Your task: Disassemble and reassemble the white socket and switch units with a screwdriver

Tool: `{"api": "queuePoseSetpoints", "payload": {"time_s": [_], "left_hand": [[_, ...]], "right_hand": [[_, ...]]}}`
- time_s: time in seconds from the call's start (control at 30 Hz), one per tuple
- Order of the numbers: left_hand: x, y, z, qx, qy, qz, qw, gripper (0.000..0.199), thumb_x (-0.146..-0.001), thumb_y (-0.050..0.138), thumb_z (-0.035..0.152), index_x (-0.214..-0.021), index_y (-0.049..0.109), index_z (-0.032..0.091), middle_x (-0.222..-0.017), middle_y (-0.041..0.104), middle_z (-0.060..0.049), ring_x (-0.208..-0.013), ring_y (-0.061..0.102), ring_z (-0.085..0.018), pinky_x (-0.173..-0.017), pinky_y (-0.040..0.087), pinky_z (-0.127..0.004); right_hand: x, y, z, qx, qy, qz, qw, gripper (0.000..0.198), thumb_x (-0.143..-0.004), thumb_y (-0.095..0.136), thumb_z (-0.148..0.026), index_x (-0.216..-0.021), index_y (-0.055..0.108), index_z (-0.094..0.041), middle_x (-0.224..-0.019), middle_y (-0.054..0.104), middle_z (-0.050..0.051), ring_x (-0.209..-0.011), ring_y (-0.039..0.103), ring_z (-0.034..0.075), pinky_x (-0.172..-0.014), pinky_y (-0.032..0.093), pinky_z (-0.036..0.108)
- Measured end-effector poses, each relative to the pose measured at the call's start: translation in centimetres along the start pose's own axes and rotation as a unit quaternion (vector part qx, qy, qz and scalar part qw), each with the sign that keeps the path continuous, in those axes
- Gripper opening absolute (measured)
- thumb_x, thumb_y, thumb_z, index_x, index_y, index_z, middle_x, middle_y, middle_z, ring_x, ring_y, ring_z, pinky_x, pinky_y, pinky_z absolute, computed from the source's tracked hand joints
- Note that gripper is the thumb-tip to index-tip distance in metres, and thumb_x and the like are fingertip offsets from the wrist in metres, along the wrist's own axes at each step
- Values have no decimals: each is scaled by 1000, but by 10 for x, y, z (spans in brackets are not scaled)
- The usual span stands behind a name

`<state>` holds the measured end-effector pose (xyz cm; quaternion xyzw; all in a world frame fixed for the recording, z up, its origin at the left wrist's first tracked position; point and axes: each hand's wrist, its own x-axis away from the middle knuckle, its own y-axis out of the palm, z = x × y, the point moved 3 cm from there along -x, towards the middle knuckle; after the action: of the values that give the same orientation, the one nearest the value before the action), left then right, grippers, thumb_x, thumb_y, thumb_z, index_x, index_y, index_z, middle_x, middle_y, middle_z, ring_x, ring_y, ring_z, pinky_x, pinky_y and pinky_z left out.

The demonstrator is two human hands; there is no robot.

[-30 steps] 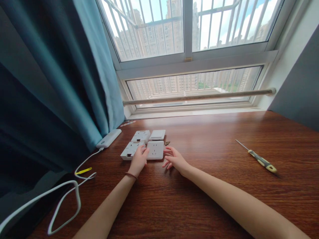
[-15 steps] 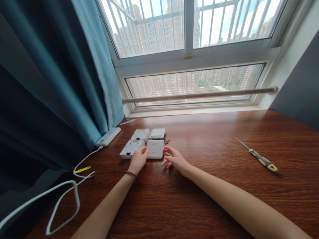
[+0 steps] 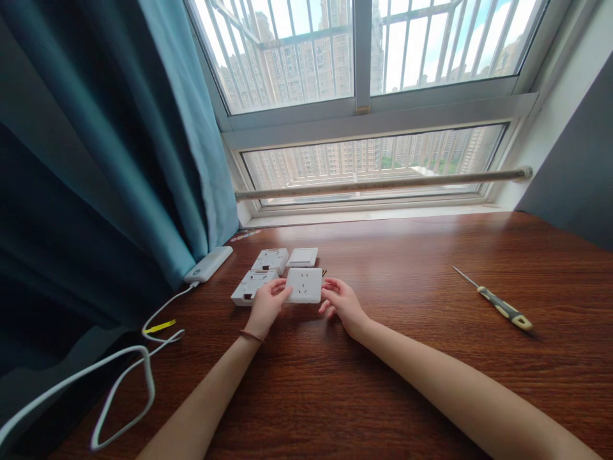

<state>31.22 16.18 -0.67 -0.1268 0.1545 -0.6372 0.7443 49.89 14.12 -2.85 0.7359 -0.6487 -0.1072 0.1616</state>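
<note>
A white wall socket panel (image 3: 304, 285) is held between my two hands, its slotted face turned up towards me. My left hand (image 3: 265, 308) pinches the panel's left edge, thumb on the face. At the opposite edge, the fingers of my right hand (image 3: 345, 306) are curled against the panel; its lower fingers are partly hidden. Left of the panel are two white mounting boxes, a rear one (image 3: 269, 259) and a front one (image 3: 246, 295) partly behind my left hand. Behind the panel lies a white switch plate (image 3: 302, 257). Small screws (image 3: 324, 272) show just past its right corner.
A screwdriver (image 3: 502, 306) lies on the brown wooden table (image 3: 412, 370) far to the right. On the left, a white oblong device (image 3: 209, 265) sits by the blue curtain (image 3: 201, 160), with a white cable (image 3: 149, 377) and a yellow strip (image 3: 161, 326). A window stands behind.
The socket panel has shifted to the right and seems raised off the table, now covering most of the screws. My right hand has moved slightly right with it; the left keeps its pinch.
</note>
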Motion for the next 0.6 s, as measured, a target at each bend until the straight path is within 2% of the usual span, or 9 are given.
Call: {"api": "queuePoseSetpoints", "payload": {"time_s": [0.13, 0.27, 0.37, 0.43, 0.5, 0.6], "left_hand": [[18, 13, 15, 32, 30, -49, 998, 37, -70, 64, 37, -96, 57, 11, -82, 67, -8, -64, 62, -16, -37, 39, -17], [37, 33, 29, 113, 67, -117, 984, 45, -73, 63, 39, -106, 49, 12, -88, 63, -8, -72, 63, -18, -45, 47, -19], [51, 58, 39, 171, 106, -227, 953, 73, -67, 71, 33, -127, 32, 17, -94, 61, -7, -85, 63, -20, -67, 54, -29], [60, 78, 44, 180, 127, -293, 930, 95, -61, 77, 28, -135, 19, 21, -100, 58, -8, -90, 62, -20, -74, 53, -32], [67, 101, 48, 157, 138, -331, 920, 103, -59, 78, 23, -138, 11, 24, -105, 54, -9, -86, 62, -19, -69, 52, -30], [72, 133, 56, 78, 170, -344, 920, 105, -60, 76, 17, -140, 8, 24, -100, 53, -6, -69, 59, -12, -56, 49, -23]], "right_hand": [[3, -6, -3, 4, -18, 56, 998, 38, -67, 65, -41, -92, 58, -13, -80, 64, 4, -44, 48, 6, -35, 32, 17], [23, -22, -16, 5, -22, 69, 997, 33, -68, 65, -43, -85, 63, -14, -75, 66, 3, -57, 56, 12, -46, 41, 21], [45, -48, -32, 10, -21, 59, 998, 33, -69, 65, -43, -86, 64, -14, -78, 67, 4, -63, 59, 15, -54, 46, 25], [59, -69, -44, 16, -20, 57, 998, 34, -70, 65, -43, -88, 65, -14, -81, 68, 5, -67, 61, 17, -58, 48, 27], [70, -92, -54, 38, -19, 51, 998, 34, -70, 66, -43, -89, 65, -15, -84, 68, 6, -72, 62, 18, -63, 49, 29], [80, -126, -62, 77, -14, 54, 995, 35, -70, 66, -45, -89, 65, -15, -85, 68, 5, -75, 63, 19, -66, 49, 31]]}}
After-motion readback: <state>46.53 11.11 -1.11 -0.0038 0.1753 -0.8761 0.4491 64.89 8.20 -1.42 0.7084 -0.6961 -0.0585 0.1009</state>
